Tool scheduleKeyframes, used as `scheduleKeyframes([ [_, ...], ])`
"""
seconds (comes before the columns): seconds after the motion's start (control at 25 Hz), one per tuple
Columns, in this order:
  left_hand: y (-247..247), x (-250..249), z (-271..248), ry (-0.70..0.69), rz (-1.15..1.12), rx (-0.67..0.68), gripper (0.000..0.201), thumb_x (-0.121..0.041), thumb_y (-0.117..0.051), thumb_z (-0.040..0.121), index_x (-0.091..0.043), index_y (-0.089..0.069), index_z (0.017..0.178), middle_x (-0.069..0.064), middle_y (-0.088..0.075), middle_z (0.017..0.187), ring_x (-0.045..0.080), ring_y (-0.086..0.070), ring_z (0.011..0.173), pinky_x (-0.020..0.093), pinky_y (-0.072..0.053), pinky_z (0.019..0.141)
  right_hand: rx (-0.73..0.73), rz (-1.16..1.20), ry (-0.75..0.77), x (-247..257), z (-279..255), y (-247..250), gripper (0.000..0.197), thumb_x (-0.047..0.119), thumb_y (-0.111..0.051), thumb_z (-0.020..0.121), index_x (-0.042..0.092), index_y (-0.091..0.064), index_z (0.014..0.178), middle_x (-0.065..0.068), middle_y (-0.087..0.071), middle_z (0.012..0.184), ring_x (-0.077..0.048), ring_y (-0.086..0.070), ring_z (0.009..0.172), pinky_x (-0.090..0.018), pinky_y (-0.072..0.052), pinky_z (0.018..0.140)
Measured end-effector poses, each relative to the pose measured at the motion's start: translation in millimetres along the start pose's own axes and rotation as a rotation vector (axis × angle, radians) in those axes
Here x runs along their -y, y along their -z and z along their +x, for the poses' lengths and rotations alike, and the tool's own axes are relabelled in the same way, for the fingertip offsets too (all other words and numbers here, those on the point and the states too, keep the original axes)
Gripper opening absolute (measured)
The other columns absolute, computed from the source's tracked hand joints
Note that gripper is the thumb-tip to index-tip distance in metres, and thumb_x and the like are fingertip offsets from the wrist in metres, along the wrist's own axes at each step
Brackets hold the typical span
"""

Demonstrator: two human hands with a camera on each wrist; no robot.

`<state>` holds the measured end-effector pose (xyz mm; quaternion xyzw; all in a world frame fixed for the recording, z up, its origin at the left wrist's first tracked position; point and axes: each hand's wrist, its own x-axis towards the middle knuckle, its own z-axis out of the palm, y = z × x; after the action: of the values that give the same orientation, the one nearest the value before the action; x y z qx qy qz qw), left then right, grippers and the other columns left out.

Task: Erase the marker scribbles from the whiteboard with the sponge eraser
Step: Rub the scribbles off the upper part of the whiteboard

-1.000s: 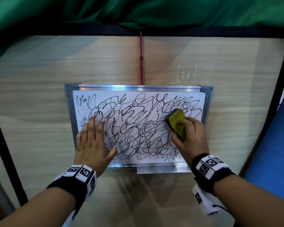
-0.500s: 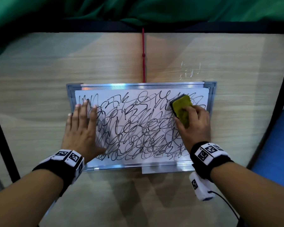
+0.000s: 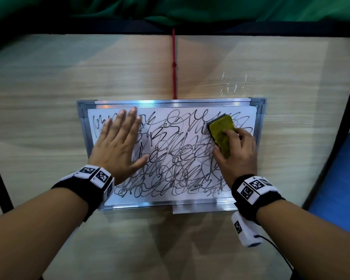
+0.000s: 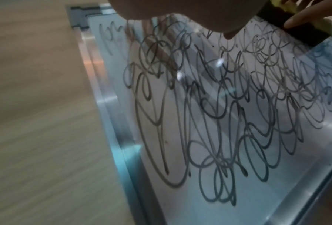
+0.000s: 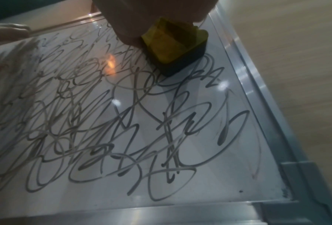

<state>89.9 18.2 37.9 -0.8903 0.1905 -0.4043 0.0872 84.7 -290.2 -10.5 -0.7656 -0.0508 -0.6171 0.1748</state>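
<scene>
Yellow sponge eraser with black felt base [image 3: 222, 134], now at upper right of the scribbled, metal-framed whiteboard [image 3: 170, 204], gripped by right-hand fingers [image 3: 233, 136]. Left hand [image 3: 117, 144] shifted further up, pressing flat, fingers released. Scribbles [image 3: 176, 158] intact: wiping barely begun.

Your bench [image 3: 49, 110]: pale wood-grain top, dark frame along the far edge and both sides. The whiteboard [image 3: 171, 200] lies flat on it, near the middle, long edges parallel to the far edge, metal-framed, covered in black scribbles [image 3: 176, 158]. A red cord [image 3: 173, 63] runs across the bench top from the far edge to the board's far rail.
</scene>
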Motion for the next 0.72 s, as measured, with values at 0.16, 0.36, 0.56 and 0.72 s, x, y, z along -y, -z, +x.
scheduleKeyframes([
  [0.16, 3, -15, 19, -0.130, 0.015, -0.001, 0.092, -0.069, -0.025, 0.086, -0.012, 0.006, 0.151, 0.006, 0.012, 0.160, 0.021, 0.012, 0.146, 0.048, -0.008, 0.119, -0.002, 0.007, -0.007, 0, 0, 0, 0.045, 0.021, -0.075, 0.077, 0.010, -0.060, 0.118, -0.021, -0.053, 0.119, -0.035, -0.047, 0.108, -0.044, -0.044, 0.090],
  [0.36, 8, -27, 39, -0.180, 0.002, -0.032, 0.091, -0.067, -0.027, 0.086, -0.011, 0.004, 0.151, 0.006, 0.010, 0.160, 0.018, 0.010, 0.147, 0.043, -0.007, 0.120, -0.004, 0.011, 0.006, -2, 1, 1, 0.044, 0.022, -0.074, 0.077, 0.009, -0.061, 0.117, -0.020, -0.054, 0.117, -0.034, -0.047, 0.107, -0.044, -0.045, 0.089],
  [0.56, 14, -36, 46, -0.178, 0.019, -0.049, 0.089, -0.064, -0.025, 0.087, -0.008, 0.001, 0.151, 0.008, 0.006, 0.160, 0.019, 0.008, 0.147, 0.042, -0.007, 0.120, 0.001, 0.015, 0.002, -3, 1, 2, 0.044, 0.022, -0.075, 0.077, 0.010, -0.061, 0.116, -0.020, -0.054, 0.117, -0.033, -0.048, 0.107, -0.043, -0.046, 0.088],
  [0.72, 16, -41, 55, -0.167, -0.006, -0.046, 0.089, -0.065, -0.022, 0.087, -0.009, 0.003, 0.151, 0.006, 0.009, 0.160, 0.018, 0.011, 0.146, 0.042, -0.007, 0.120, -0.004, 0.025, 0.006, -4, 1, 1, 0.045, 0.023, -0.074, 0.077, 0.011, -0.060, 0.119, -0.019, -0.054, 0.117, -0.031, -0.046, 0.107, -0.045, -0.048, 0.088],
])
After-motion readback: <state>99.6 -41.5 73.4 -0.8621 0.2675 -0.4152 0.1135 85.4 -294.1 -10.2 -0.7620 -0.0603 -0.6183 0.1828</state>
